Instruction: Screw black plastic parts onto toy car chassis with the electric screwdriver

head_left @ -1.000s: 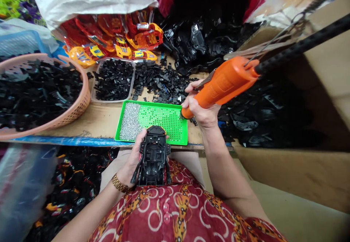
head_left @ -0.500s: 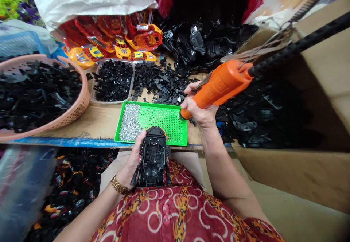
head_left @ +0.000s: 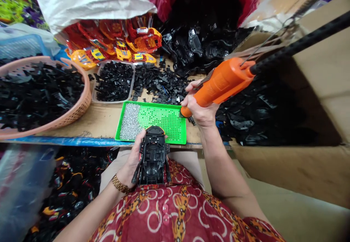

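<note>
My left hand [head_left: 132,162] is closed round a black toy car chassis [head_left: 153,156], held upside down against my lap just below the table edge. My right hand [head_left: 198,107] grips an orange electric screwdriver [head_left: 218,83] that hangs from a black cable. Its tip rests at the right edge of a green perforated tray [head_left: 153,123]. A heap of small silver screws [head_left: 130,121] fills the left part of that tray.
A pink basket [head_left: 79,109] of black parts stands at the left. A clear tub [head_left: 113,79] and a loose pile of black clips [head_left: 161,81] lie behind the tray. Orange and red car shells [head_left: 120,41] are stacked further back. Cardboard boxes [head_left: 314,154] stand at the right.
The screwdriver tip has shifted a little along the tray's right edge. The left hand and the chassis have stayed where they were.
</note>
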Available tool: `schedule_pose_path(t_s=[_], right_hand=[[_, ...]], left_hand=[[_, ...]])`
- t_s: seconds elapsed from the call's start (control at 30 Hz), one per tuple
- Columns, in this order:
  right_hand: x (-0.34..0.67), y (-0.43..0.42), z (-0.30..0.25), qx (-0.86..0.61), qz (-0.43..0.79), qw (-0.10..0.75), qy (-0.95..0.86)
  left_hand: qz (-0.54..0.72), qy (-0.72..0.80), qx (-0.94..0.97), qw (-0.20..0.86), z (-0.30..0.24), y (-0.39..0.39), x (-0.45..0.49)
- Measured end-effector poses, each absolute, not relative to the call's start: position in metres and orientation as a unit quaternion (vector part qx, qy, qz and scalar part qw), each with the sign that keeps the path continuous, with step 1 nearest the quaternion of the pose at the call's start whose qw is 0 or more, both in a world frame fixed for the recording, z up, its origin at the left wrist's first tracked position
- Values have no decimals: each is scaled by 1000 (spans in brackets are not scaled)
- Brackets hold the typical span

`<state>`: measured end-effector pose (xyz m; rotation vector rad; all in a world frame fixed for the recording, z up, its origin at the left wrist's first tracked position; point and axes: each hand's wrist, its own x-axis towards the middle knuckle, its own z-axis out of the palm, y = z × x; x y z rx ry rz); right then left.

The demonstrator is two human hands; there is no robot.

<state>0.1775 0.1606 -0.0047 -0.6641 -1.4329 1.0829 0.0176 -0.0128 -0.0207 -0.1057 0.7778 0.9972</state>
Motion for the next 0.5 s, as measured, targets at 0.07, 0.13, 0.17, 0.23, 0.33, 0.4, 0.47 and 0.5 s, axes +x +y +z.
schedule_pose_path(t_s=[0.07, 0.13, 0.17, 0.23, 0.33, 0.4, 0.47, 0.5], right_hand=[[178, 158, 3, -259, 434, 613, -607], [178, 153, 13, -240, 423, 630, -606], [178, 150, 19, -230, 426, 630, -607], [178, 142, 32, -212, 443, 630, -601], [174, 124, 55, -197, 483, 634, -571], [169, 113, 67, -193, 496, 636, -559], [163, 104, 74, -177, 503, 639, -554], [161, 101, 75, -169, 507, 639, -553]], left_hand=[[471, 363, -55, 802, -20, -13, 18], [477, 363, -68, 797, -19, -13, 19], [475, 363, -74, 798, -19, -13, 19], [467, 366, -76, 801, -17, -14, 18], [462, 380, -74, 798, -15, -13, 19], [468, 379, -92, 793, -13, -11, 21], [479, 358, -116, 793, -11, -10, 24], [487, 346, -121, 793, -11, -9, 25]])
